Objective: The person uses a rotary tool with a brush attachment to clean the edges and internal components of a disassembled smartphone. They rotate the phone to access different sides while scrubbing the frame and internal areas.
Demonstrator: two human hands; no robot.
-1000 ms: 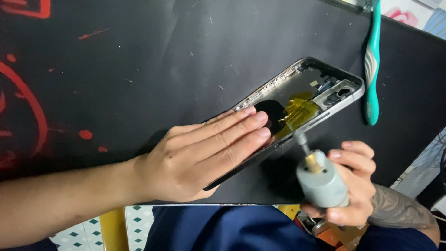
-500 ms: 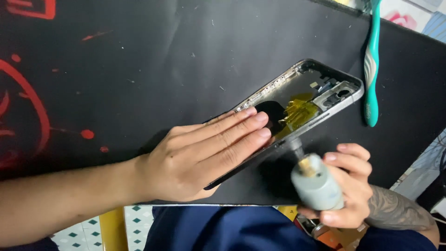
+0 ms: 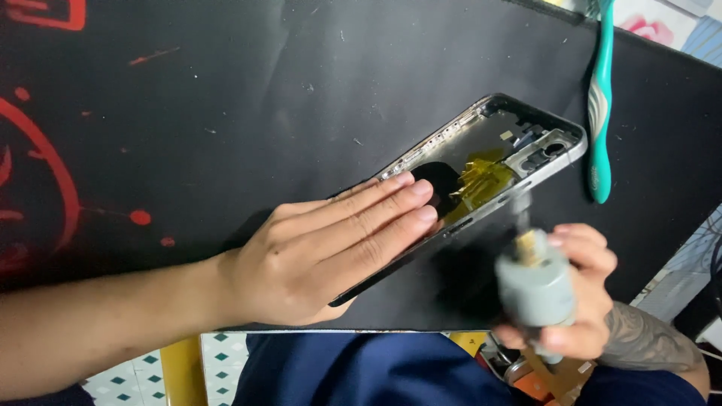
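Phone frame (image 3: 481,162) is lying flat on the black mat (image 3: 226,113) on my table, gutted and open side up, with a patch of yellow tape (image 3: 485,180) and a dark round patch just past my left fingertips. My left hand (image 3: 323,252) is laid flat on the near half of it, fingers (image 3: 391,203) stretched out and pressed together, not gripping anything, just pinning it down. My right hand (image 3: 579,293) has its fingers wrapped tight around a little grey motor tool (image 3: 535,289), brass collar and thin spinning bit up front, blurry, hovering right off the long edge of the frame, right of my left fingertips. Can't tell if the bit is actually touching the metal

Handling-wise I'd guess this thing is light and stiff but thin, an empty shell, so it probably flexes or skates on the mat if you only poke at it. The rails look smooth and slippery. A flat palm on top seems better than pinching, and if lifting, by the long side rails, clear of the tape and the camera cutout corner

Teal toothbrush (image 3: 602,105) sits beyond my right fingers, near the frame's far end
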